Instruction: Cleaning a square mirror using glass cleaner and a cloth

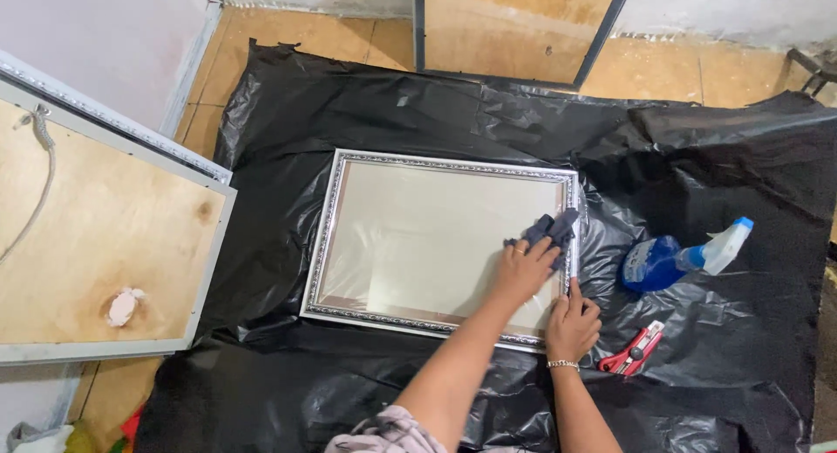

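A silver ornate picture frame with a glass pane lies flat on black plastic sheeting. My left hand presses a dark blue-grey cloth against the glass near the frame's right edge. My right hand, with a bracelet on the wrist, grips the frame's lower right corner with curled fingers.
A blue spray bottle with a white trigger lies on the sheeting right of the frame. A red utility knife lies near my right hand. A plywood-backed panel with a cord leans at the left. Another frame stands at the back on the tiled floor.
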